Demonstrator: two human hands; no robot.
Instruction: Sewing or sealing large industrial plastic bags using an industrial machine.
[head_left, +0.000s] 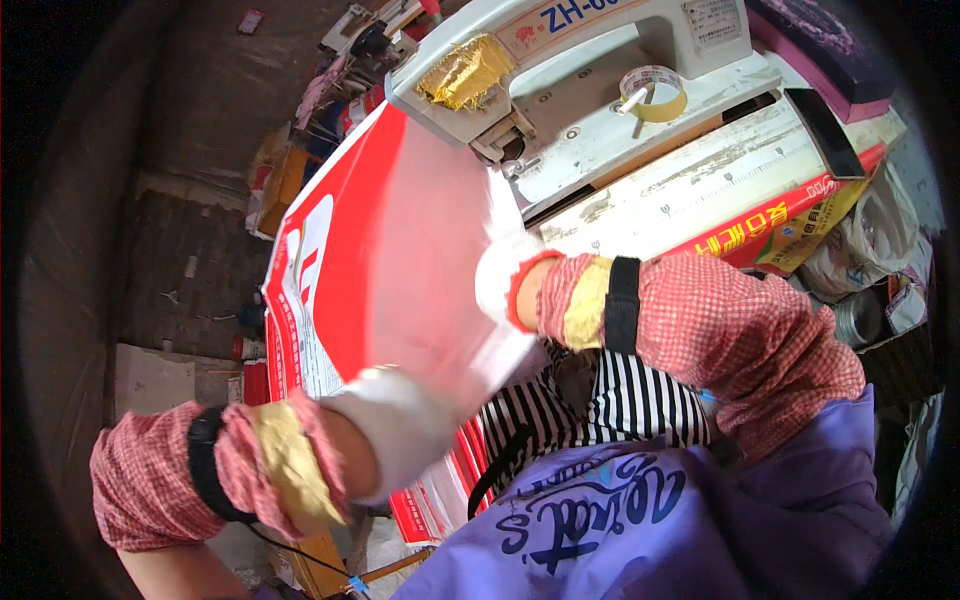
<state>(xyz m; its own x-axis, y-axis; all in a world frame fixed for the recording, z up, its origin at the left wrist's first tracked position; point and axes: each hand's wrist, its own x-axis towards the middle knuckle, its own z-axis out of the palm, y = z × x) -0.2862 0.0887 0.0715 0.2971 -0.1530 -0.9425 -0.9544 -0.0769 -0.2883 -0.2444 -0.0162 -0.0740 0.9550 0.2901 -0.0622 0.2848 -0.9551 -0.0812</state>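
Hands clamped on a blurry red-and-white bag, at 11 o'clock of the sewing machine.
Left hand and right hand grip well apart; the bag could slip or snag there.

The red and white bag looks like smooth, glossy plastic sheet, blurred where it bends. Both hands wear white cloth gloves, the left hand and the right hand, with checked red cloth sleeves taped in dull yellow at the wrists. The sewing machine at the far side has an off-white painted metal body, worn and scuffed, with crinkled shiny gold tape on its head. A roll of yellowish tape rests on it. The apron near the right is matt purple cloth.
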